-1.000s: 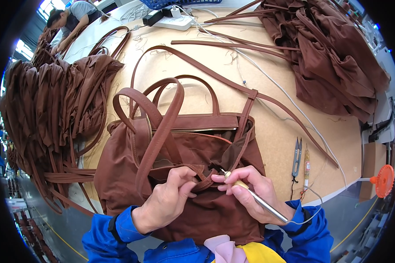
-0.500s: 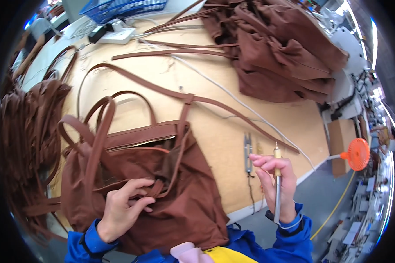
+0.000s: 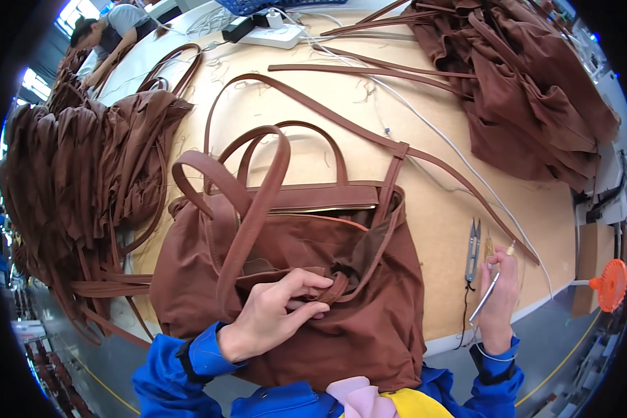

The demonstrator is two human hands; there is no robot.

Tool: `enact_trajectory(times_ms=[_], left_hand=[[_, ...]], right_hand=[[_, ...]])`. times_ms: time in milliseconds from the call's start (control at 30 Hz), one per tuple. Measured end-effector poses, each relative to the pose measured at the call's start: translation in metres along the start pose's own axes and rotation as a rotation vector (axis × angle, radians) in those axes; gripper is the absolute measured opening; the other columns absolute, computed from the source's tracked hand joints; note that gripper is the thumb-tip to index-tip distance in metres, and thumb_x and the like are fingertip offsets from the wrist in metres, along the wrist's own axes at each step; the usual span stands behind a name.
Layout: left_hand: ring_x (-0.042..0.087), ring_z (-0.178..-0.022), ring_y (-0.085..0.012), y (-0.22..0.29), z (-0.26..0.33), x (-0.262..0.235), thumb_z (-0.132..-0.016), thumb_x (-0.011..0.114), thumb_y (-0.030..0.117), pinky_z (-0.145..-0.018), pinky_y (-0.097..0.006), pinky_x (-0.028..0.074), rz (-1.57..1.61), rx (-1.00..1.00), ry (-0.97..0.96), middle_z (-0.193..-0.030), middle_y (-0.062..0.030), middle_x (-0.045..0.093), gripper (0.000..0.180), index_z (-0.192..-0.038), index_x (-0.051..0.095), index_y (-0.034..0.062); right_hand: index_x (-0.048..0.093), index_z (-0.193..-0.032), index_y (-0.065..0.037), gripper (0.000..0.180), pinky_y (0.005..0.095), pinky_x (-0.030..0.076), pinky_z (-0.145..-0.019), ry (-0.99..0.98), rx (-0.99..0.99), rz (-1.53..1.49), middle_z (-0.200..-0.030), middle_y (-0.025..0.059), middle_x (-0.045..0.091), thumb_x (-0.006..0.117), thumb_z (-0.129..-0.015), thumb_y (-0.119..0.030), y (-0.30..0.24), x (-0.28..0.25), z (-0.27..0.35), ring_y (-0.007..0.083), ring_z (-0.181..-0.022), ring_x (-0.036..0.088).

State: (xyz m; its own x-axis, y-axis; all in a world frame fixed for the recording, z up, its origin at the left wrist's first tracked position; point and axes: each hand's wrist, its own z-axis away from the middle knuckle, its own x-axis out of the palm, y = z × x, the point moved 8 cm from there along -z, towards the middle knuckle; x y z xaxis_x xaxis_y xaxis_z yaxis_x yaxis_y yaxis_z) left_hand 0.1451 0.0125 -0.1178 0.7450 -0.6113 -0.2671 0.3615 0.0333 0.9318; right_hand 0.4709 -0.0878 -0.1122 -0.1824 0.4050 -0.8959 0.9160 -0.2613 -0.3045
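Observation:
A brown leather bag (image 3: 348,348) lies in front of me, its handles (image 3: 268,181) standing up and its zipped top partly open. At the bag's right part my left hand (image 3: 275,310) is closed, pinching a small brown leather tab (image 3: 336,287) between thumb and fingers. My right hand (image 3: 501,292) is closed round a slim pen-shaped tool (image 3: 485,298) with a silver shaft and a thin metal tip, held over the table's right front edge. Just left of that hand lies a pair of thread snips (image 3: 473,251). A long brown strap (image 3: 313,104) runs from the bag across the table.
Brown bags are heaped at the far right (image 3: 522,104), and more hang together on the left (image 3: 83,188). A white cord (image 3: 425,122) crosses the table from a power strip (image 3: 272,36). An orange fan (image 3: 612,285) stands at right. Another person (image 3: 118,35) works at far left.
My view has turned left, so everything sits farther right. My right hand has come nearer the snips; its fingers have drawn in round the tool, which now tilts more. The left hand keeps its pinch.

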Motion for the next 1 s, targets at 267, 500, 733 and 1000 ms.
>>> enact_trajectory(times_ms=[267, 500, 733, 1000], left_hand=[[0.070, -0.100, -0.0200, -0.003, 0.001, -0.004, -0.084, 0.073, 0.001, -0.082, -0.031, 0.061, -0.011, 0.010, -0.053, -0.111, -0.0110, 0.067, 0.034, -0.116, 0.061, 0.0001], [0.070, -0.097, -0.0190, 0.000, -0.002, -0.005, -0.084, 0.075, 0.003, -0.080, -0.030, 0.062, -0.045, 0.013, -0.044, -0.108, -0.0111, 0.068, 0.033, -0.114, 0.061, -0.0007], [0.070, -0.085, -0.0121, -0.016, -0.004, -0.004, -0.088, 0.071, 0.002, -0.070, -0.025, 0.060, 0.234, -0.100, -0.057, -0.098, -0.0117, 0.072, 0.026, -0.110, 0.060, -0.0038], [0.069, -0.082, -0.0104, -0.020, -0.005, -0.003, -0.088, 0.070, 0.000, -0.069, -0.024, 0.058, 0.283, -0.108, -0.089, -0.098, -0.0110, 0.072, 0.024, -0.110, 0.060, -0.0031]], right_hand=[[0.049, -0.096, -0.003, 0.020, 0.0351, 0.049, -0.086, -0.012, 0.157, -0.191, -0.111, 0.0166, 0.061, 0.059, -0.087, 0.011, 0.027, -0.002, 0.011, 0.0287, -0.098, 0.061], [0.051, -0.094, -0.006, 0.032, 0.0356, 0.053, -0.080, -0.073, -0.374, -0.644, -0.107, 0.0191, 0.063, 0.070, -0.075, 0.011, -0.086, -0.034, -0.014, 0.0281, -0.095, 0.063], [0.057, -0.091, -0.007, 0.025, 0.0395, 0.054, -0.080, -0.392, -0.770, -0.666, -0.108, 0.0140, 0.065, 0.073, -0.072, -0.003, -0.175, -0.015, -0.017, 0.0325, -0.098, 0.063], [0.056, -0.091, -0.009, 0.024, 0.0394, 0.055, -0.077, -0.375, -0.841, -0.568, -0.107, 0.0118, 0.067, 0.070, -0.071, -0.008, -0.181, -0.002, -0.014, 0.0326, -0.097, 0.063]])
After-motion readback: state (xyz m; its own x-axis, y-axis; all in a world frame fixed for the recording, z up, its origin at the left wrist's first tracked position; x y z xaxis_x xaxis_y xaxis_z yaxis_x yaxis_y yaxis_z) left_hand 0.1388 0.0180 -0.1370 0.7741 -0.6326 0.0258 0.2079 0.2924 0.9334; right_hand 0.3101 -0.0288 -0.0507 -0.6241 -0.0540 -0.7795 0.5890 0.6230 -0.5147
